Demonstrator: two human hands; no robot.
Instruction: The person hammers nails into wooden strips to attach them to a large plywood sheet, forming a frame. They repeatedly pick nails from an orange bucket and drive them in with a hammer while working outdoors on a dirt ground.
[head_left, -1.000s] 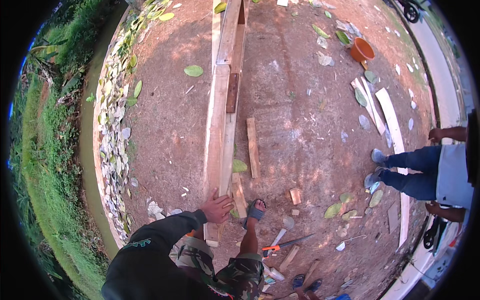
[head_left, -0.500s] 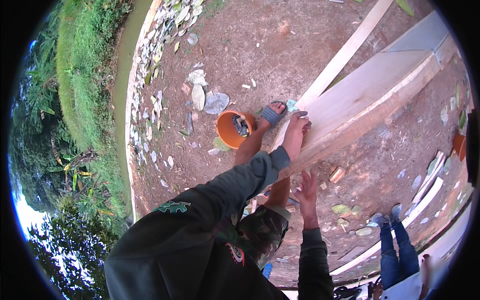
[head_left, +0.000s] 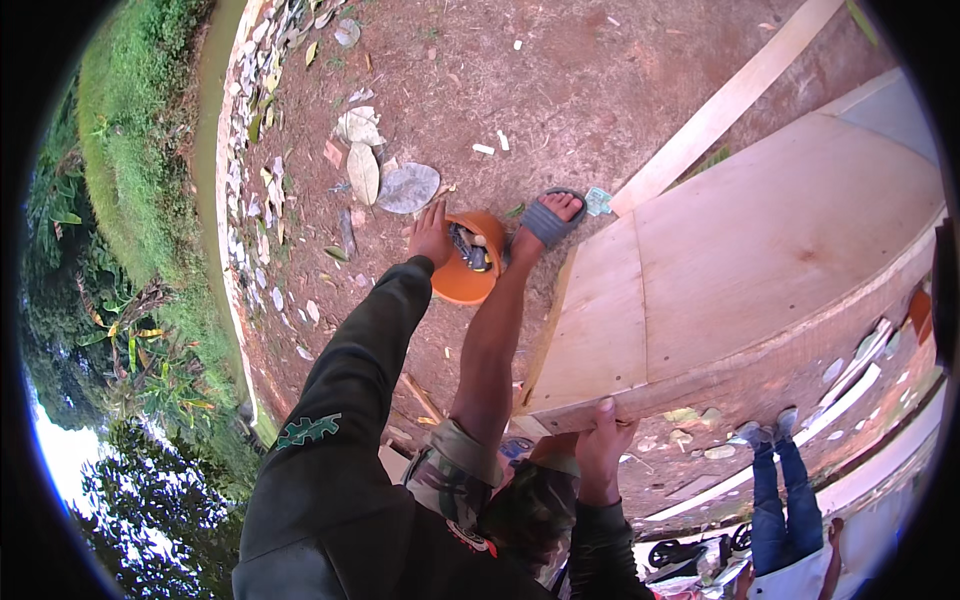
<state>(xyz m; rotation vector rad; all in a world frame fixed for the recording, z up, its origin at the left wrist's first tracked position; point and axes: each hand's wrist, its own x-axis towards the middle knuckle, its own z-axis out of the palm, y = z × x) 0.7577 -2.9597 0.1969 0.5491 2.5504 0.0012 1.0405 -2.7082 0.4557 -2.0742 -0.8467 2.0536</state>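
My left hand (head_left: pixel 430 238) grips the left rim of an orange bucket (head_left: pixel 463 288) on the ground, fingers bent over its edge. Inside the bucket lie dark objects and a light wooden handle (head_left: pixel 478 240), too small to tell apart. My right hand (head_left: pixel 602 445) holds the near edge of a large wooden panel (head_left: pixel 740 250), thumb up against the edge and the other fingers partly hidden. This panel is faced with pale plywood, with a seam across it and a thick framed side.
My sandalled foot (head_left: pixel 548 220) stands between bucket and panel. A long plank (head_left: pixel 730 105) meets the panel's far side. Dry leaves (head_left: pixel 408 188) lie beyond the bucket. At the left runs a pale edging beside a water channel (head_left: pixel 212 100). Another person (head_left: pixel 785 500) stands at the lower right.
My left hand has left the panel's corner and moved left to the bucket's rim. My right hand, open in the air before, now holds the panel's edge. The view has shifted.
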